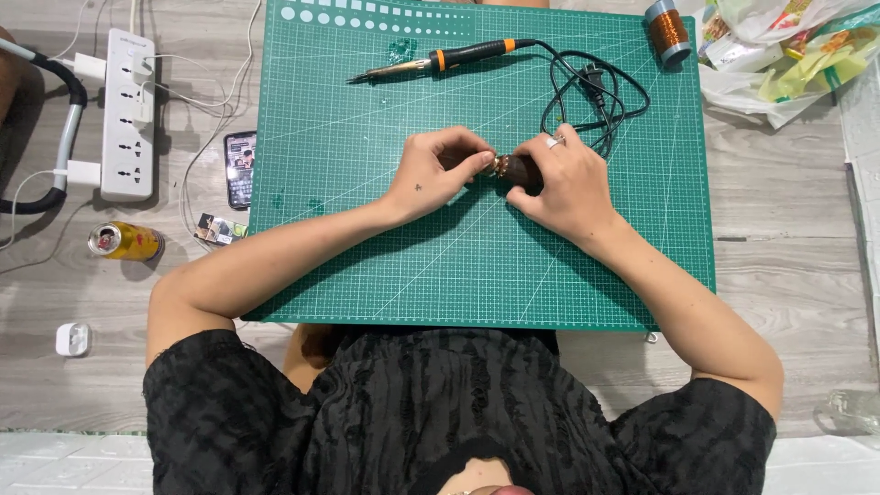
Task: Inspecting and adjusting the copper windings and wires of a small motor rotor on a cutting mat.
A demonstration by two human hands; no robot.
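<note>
a small dark brown part (519, 171) is held over the middle of the green cutting mat (367, 229). it is clamped in the right hand (561, 183), whose fingers are wrapped around its body, while the left hand (440, 174) is pinched together on its brassy left end. for this fiddly work, the body is best kept steady in the right hand, with only the left fingertips turned or pulled, and the wrists rested on the mat. the part looks short and rounded, mostly hidden by fingers. a soldering iron (440, 60) lies at the far side, well apart, its black cord (591, 92) coiled just beyond the right hand.
</note>
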